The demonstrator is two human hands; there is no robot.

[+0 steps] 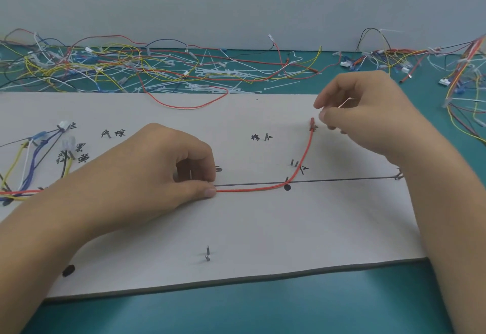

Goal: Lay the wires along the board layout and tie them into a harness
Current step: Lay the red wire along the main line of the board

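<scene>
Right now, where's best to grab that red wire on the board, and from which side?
Probably the red wire between the left hand and the bend, pinched from above on the near side: it lies flat, and a black wire runs close behind.

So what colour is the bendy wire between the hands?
Red: the wire shows best in head view.

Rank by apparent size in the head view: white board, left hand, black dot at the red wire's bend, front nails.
white board
left hand
front nails and black dot look alike, and the nails are nearer, so unranked.
</scene>
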